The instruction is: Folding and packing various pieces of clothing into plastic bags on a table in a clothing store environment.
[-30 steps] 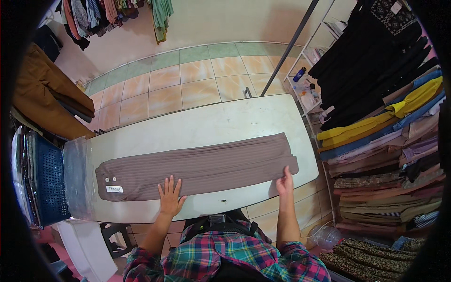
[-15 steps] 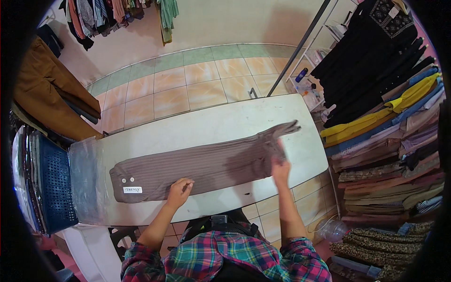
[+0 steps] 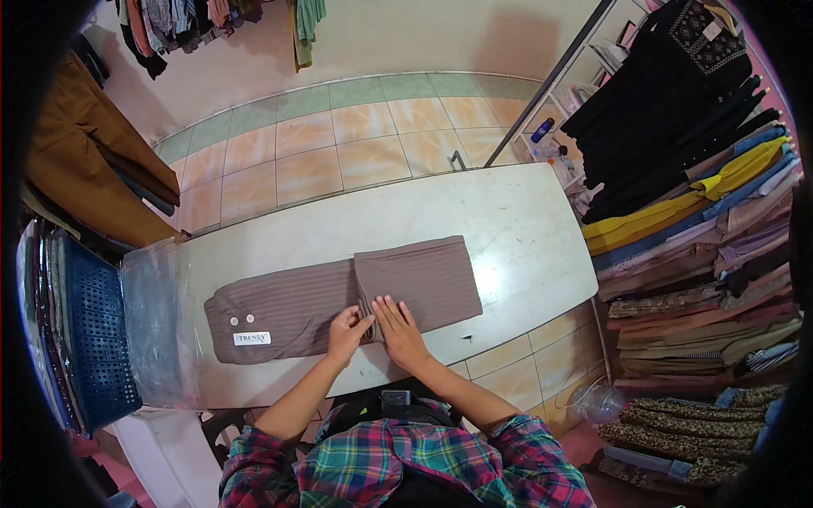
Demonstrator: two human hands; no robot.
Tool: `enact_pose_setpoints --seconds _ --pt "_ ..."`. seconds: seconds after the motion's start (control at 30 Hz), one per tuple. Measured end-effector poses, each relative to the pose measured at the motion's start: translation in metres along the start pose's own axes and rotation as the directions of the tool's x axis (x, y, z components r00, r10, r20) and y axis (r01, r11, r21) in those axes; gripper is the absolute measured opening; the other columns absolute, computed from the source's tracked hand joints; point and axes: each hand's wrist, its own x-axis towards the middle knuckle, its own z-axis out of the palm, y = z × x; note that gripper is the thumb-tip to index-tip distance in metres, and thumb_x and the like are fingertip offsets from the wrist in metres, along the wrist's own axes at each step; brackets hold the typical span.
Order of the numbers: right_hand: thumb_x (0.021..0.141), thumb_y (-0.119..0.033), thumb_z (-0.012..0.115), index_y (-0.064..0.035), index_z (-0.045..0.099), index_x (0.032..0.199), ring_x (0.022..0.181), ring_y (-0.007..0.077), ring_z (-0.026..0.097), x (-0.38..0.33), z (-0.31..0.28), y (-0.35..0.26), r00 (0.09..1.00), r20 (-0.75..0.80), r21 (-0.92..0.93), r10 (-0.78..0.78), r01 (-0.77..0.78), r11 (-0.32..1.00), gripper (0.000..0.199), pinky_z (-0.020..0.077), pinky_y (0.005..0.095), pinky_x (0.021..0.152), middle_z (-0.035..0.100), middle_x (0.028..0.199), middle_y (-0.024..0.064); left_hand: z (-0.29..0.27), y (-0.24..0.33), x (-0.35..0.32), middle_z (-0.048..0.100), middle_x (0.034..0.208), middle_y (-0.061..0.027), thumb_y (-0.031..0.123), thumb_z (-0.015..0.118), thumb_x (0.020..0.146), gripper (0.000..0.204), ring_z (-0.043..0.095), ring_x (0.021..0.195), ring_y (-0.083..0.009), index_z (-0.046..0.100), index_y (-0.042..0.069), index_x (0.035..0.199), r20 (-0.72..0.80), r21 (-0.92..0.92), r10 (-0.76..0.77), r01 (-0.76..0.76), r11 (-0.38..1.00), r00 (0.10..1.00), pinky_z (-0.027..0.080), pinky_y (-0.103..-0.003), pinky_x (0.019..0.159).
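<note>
A pair of grey-brown ribbed trousers (image 3: 296, 296) lies lengthwise across the white table, with two pale buttons and a white label (image 3: 251, 338) near the left end. The right part is folded back over toward the left and makes a smooth flap (image 3: 428, 284). At the near end of the flap's edge, my left hand (image 3: 345, 333) pinches the cloth between thumb and fingers. My right hand (image 3: 400, 334) rests flat on the flap just beside it, fingers stretched out. The layers under both hands are partly hidden.
The white table (image 3: 533, 245) carries clear plastic bags (image 3: 157, 326) at its left end, beside a blue perforated basket (image 3: 97, 322). Brown trousers (image 3: 80, 144) hang at the left. Hanging black clothes (image 3: 652, 110) and stacked garments (image 3: 711, 313) line the right side.
The loose right end of the trousers has been brought leftward and folded over the middle. My right hand has come from the far right to beside my left hand, which moved slightly right.
</note>
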Motion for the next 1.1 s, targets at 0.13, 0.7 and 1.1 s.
enact_pose_setpoints --seconds 0.13,0.7,1.1 --pt "0.073 -0.015 0.054 0.0033 0.026 0.131 0.129 0.0302 0.022 -0.002 0.007 -0.002 0.991 0.107 -0.057 -0.081 0.087 0.995 0.068 0.0154 0.0428 0.105 0.027 0.137 0.0169 -0.006 0.0 -0.004 0.06 0.083 -0.0093 0.004 0.061 0.07 0.046 0.058 0.075 -0.0146 0.047 -0.004 0.113 -0.113 0.437 0.074 -0.017 0.899 0.991 0.047 -0.026 0.065" --pt "0.083 -0.04 0.048 -0.0071 0.025 0.135 0.13 0.0323 0.016 0.036 -0.016 0.05 0.981 -0.014 -0.089 0.196 -0.196 0.977 0.065 0.0133 0.0512 0.103 0.019 0.141 0.0161 -0.024 -0.012 -0.025 0.054 0.09 -0.0132 0.005 0.062 0.07 0.055 0.053 0.08 -0.0187 0.036 0.001 0.119 -0.49 0.46 0.378 -0.136 0.878 0.785 0.044 -0.031 0.072" --pt "0.085 -0.042 0.042 -0.0051 0.022 0.135 0.131 0.029 0.015 0.073 0.017 0.015 0.995 -0.009 -0.015 0.095 -0.095 0.995 0.065 0.0138 0.0506 0.103 0.018 0.142 0.013 -0.201 -0.045 -0.035 0.046 0.11 -0.0183 0.01 0.067 0.069 0.067 0.051 0.094 -0.024 0.027 -0.005 0.122 -0.989 -0.149 -0.146 -0.252 0.956 0.033 0.044 -0.034 0.08"
